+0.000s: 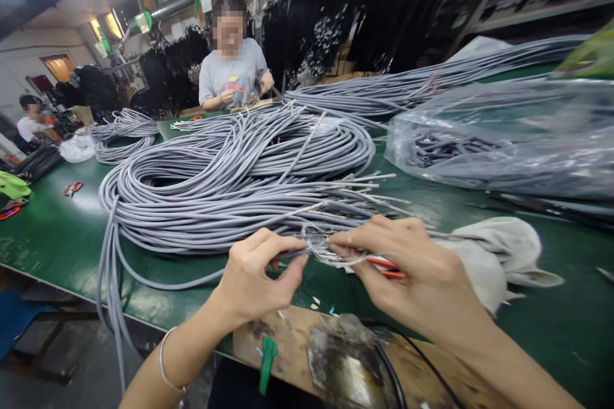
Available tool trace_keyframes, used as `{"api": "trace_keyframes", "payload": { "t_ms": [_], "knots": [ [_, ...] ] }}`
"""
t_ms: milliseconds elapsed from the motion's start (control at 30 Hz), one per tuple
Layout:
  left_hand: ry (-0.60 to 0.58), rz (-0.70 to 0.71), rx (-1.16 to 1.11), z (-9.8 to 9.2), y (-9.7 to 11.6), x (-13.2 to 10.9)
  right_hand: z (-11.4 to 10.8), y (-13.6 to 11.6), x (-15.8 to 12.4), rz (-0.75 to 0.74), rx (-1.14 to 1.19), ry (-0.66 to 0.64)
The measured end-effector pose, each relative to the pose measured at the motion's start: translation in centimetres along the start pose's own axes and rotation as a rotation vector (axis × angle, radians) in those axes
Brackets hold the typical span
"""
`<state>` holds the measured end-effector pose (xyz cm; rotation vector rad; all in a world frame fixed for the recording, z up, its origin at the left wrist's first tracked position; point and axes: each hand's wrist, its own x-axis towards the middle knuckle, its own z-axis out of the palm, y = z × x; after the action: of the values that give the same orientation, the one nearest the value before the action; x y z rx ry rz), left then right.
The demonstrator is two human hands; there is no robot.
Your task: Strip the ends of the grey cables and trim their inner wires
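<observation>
My left hand pinches a grey cable near its end between thumb and fingers. From that end, thin pale strands fan out towards my right hand. The fingers of my right hand are closed on these strands; the exact grip is blurred. Just behind both hands lies a large coiled bundle of grey cables, with several stripped ends pointing right. Red handles of a tool show beside my right palm, and I cannot tell whether the hand touches them.
A wooden board with a stained metal block and a green knob sits at the near edge. White cloth lies at right, below a clear plastic bag. Across the green table sits a co-worker. Red-handled scissors lie left.
</observation>
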<state>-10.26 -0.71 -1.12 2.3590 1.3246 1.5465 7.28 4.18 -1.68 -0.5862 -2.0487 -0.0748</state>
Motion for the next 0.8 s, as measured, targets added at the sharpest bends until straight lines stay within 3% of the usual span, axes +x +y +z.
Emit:
{"api": "trace_keyframes", "payload": {
  "t_ms": [600, 800],
  "knots": [
    [-0.011, -0.035, -0.04, 0.0, 0.1, -0.1, 0.3, -0.3, 0.1, -0.017, 0.029, 0.03],
    [-0.114, -0.08, -0.104, -0.2, 0.1, 0.1, -0.1, -1.0, 0.4, 0.015, 0.107, 0.026]
  ]
}}
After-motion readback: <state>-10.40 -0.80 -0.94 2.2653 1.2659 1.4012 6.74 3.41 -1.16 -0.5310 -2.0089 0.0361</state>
